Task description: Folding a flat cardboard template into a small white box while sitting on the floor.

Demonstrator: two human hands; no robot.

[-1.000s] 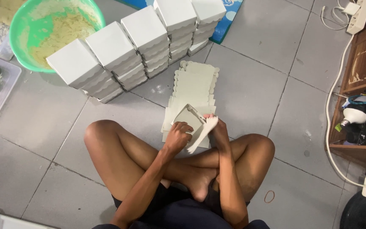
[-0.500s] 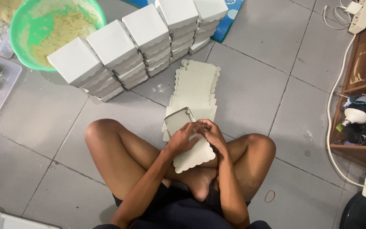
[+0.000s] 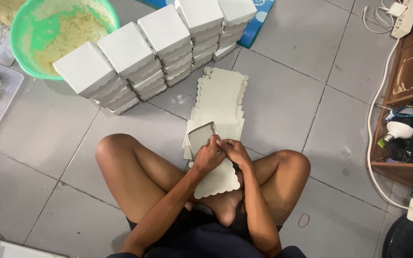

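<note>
Two hands meet over the crossed legs, left hand point(image 3: 210, 155) and right hand point(image 3: 235, 150) pinching a half-folded white cardboard box blank point(image 3: 214, 165) above the floor point(image 3: 288, 95); mid-fold, by my judgement, with its scalloped flap wanting tucking.

Person seen from the head camera. Both arms are bare from the shoulder down, with no sleeves, watch, bracelet or rings that can be made out. The left hand point(image 3: 210, 156) and the right hand point(image 3: 235, 152) are ungloved. Both legs are bare from the thigh to the foot, and the one foot that shows is without sock or shoe. Dark shorts point(image 3: 201, 234), black or very dark navy, plain and without visible markings, cover the lap at the lower edge.
</note>
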